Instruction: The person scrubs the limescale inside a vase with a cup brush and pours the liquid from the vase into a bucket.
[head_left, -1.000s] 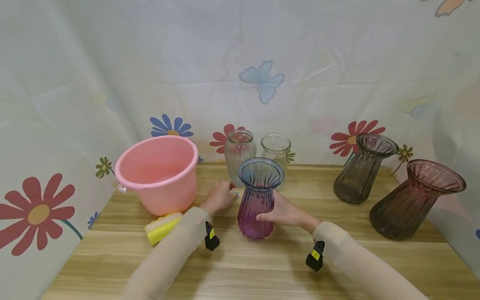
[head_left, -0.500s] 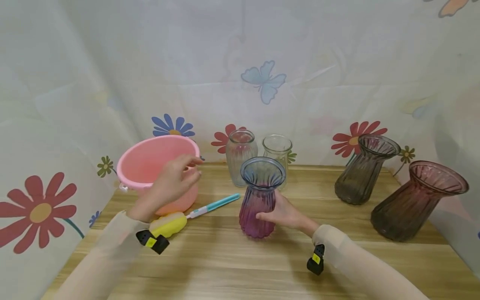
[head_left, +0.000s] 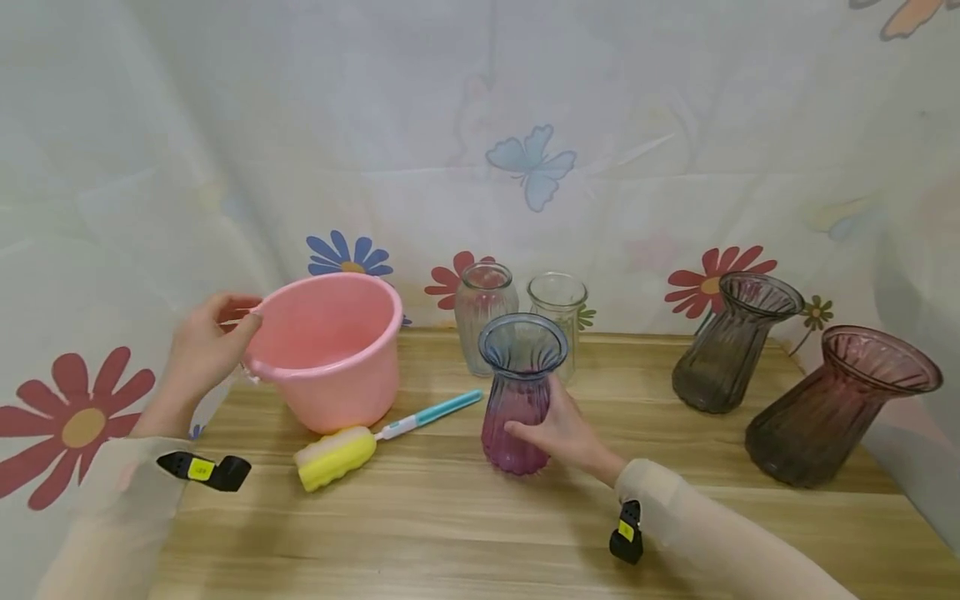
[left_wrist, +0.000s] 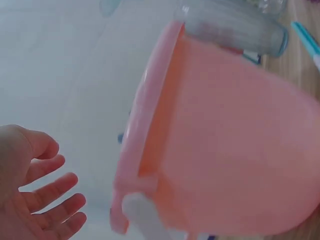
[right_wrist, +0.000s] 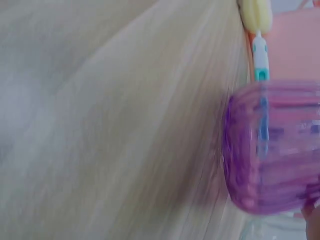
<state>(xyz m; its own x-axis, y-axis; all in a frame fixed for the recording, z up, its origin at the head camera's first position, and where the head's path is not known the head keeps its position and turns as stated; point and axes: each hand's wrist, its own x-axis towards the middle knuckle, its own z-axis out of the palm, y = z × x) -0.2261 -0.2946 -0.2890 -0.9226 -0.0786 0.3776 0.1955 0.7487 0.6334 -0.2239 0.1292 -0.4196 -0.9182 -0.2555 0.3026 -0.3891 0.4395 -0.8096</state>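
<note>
My right hand [head_left: 567, 432] grips the body of a ribbed glass vase [head_left: 512, 412], blue at the flared mouth and purple below, which stands nearly upright. In the right wrist view the vase's purple base [right_wrist: 272, 150] fills the right side, with only a bit of the hand showing. My left hand [head_left: 204, 346] is raised at the left rim of a pink bucket [head_left: 341, 390]. The left wrist view shows that hand's fingers [left_wrist: 55, 192] loosely bent, apart from the rim and holding nothing. A brush with a yellow sponge head [head_left: 337, 458] and blue-white handle [head_left: 429, 414] lies before the bucket.
Two clear glass vases, a rounded one [head_left: 480, 329] and a flared one [head_left: 558, 312], stand behind the purple vase. A grey vase [head_left: 723, 358] and a reddish-brown vase [head_left: 817, 408] stand at the right. A flowered sheet [head_left: 420, 125] hangs around the wooden table [head_left: 450, 533].
My left hand has left the brush handle and moved left across the bucket to its far left rim. The brush now lies on the table. My right hand still holds the vase.
</note>
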